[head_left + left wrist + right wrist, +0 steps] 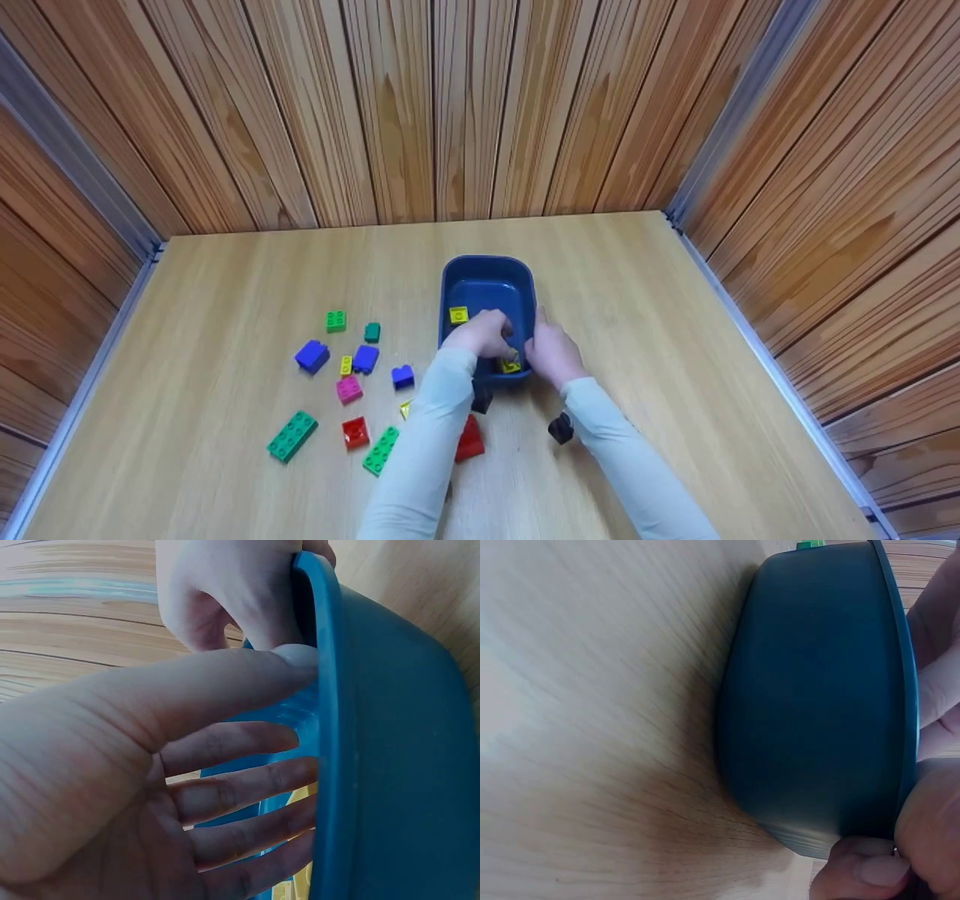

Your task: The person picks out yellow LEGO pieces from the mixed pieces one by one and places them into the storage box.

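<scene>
A dark blue plastic bin [489,289] stands on the table, with a yellow brick [458,315] at its left side and another yellow piece [511,367] at its near end. My left hand [481,334] reaches over the near part of the bin. In the left wrist view its fingers [240,791] extend, spread, down inside beside yellow pieces, and the thumb lies at the rim. My right hand [555,352] grips the bin's right rim, part of it inside the wall and part outside. In the right wrist view a fingertip [881,871] presses the outer wall.
Left of the bin lie several loose bricks: a green one [292,436], a blue one [312,356], a pink one [349,389] and a red one [355,433]. Another red brick [469,439] is partly hidden by the left sleeve. Wood-panelled walls [397,112] enclose the table.
</scene>
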Demonstrator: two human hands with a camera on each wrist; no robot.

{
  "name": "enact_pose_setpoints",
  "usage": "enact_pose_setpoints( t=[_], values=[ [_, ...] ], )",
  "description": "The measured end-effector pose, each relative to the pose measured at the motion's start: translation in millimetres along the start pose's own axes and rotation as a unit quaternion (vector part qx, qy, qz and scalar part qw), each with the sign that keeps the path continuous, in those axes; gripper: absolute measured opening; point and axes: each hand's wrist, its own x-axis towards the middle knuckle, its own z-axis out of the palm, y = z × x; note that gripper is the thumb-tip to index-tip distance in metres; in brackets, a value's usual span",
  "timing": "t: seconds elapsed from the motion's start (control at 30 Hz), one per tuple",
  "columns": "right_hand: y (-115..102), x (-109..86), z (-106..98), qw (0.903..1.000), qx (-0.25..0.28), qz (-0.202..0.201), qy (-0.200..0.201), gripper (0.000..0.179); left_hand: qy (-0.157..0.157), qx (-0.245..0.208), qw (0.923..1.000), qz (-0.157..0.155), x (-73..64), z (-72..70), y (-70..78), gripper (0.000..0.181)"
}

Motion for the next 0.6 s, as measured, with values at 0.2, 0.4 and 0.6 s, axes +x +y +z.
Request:
enact_pose_setpoints(
  t=[0.2, 0.4, 0.6],
  values=[
    [0.0, -0.5, -0.9, 0.9995, 0.019, 0.016, -0.020, 0.062, 0.003, -0.002, 1.0000, 0.006, -3.3, -0.4, 0.9, 0.049],
    [0.6, 0.7, -0.4, 0.9990, 0.030, 0.020, -0.025, 0.060, 0.007, -0.008, 0.9999, 0.011, -6.7, -2.4, 1.7, 0.051],
    [0.5, 0.8, 0.3, 0.9995, 0.024, 0.012, -0.016, 0.060, 0.010, -0.011, 0.9998, 0.009, -9.8, -3.1, 0.7, 0.051]
  ],
)
